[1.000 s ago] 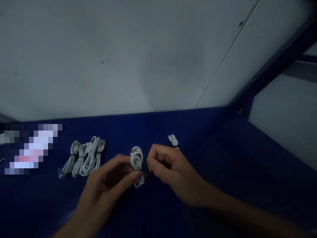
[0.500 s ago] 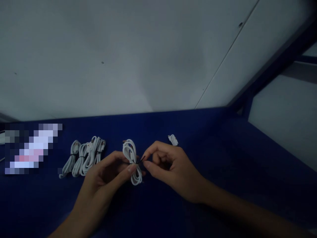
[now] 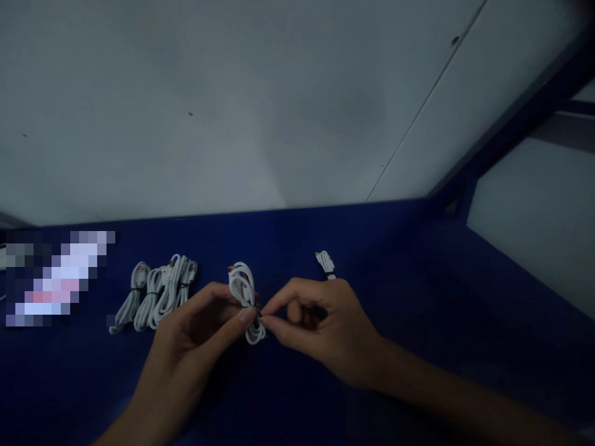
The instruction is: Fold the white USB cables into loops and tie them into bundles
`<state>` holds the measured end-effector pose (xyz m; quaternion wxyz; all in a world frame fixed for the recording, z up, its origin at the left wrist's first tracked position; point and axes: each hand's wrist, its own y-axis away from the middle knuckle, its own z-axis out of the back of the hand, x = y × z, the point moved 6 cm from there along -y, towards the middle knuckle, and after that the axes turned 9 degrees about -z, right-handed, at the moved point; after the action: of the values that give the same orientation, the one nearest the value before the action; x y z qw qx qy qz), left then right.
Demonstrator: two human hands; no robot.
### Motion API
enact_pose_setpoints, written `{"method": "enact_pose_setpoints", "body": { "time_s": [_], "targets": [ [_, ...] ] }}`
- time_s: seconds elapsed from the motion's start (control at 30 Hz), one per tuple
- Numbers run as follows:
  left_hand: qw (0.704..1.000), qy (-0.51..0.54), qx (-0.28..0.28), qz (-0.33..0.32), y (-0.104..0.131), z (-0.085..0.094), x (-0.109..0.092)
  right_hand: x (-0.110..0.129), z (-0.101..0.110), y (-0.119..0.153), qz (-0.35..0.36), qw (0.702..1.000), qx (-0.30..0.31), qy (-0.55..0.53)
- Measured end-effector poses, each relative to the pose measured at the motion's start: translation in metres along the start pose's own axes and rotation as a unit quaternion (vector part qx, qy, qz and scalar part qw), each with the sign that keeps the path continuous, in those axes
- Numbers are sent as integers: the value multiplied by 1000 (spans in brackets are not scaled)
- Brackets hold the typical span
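A coiled white cable (image 3: 242, 282) stands nearly upright above the blue table, pinched at its middle by my left hand (image 3: 199, 334). Around that middle runs a thin black twist tie (image 3: 258, 311). My right hand (image 3: 320, 322) is closed, its thumb and forefinger pinching the tie's end close against the right side of the coil. The right hand's other fingers are curled in. Part of the tie is hidden by the fingertips.
Several coiled white cables (image 3: 160, 291) bound with black ties lie side by side at left. Beyond my right hand lies another tied white cable (image 3: 325, 262). A blurred-out bright object (image 3: 65, 279) is at far left. A grey wall panel (image 3: 232, 124) rises behind the blue table (image 3: 372, 241).
My right hand has moved slightly left and down, bringing the tie's end in against the coil. More of the cable behind it now shows. The left hand keeps its hold.
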<state>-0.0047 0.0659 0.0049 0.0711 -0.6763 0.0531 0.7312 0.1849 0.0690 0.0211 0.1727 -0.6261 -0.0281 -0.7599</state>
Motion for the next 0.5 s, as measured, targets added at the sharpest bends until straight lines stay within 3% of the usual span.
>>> {"method": "enact_pose_setpoints", "body": {
  "time_s": [0.07,0.17,0.33,0.5],
  "targets": [
    [1000,2,3,12,1,0,1,11,1,3,124,985,-35,114],
    [1000,10,8,25,3,0,1,20,-3,10,264,926,-72,259],
    [999,20,27,35,1,-1,0,19,-7,11,291,893,-98,329],
    [998,22,40,41,1,-1,3,20,-3,12,274,907,-108,302]
  ]
}}
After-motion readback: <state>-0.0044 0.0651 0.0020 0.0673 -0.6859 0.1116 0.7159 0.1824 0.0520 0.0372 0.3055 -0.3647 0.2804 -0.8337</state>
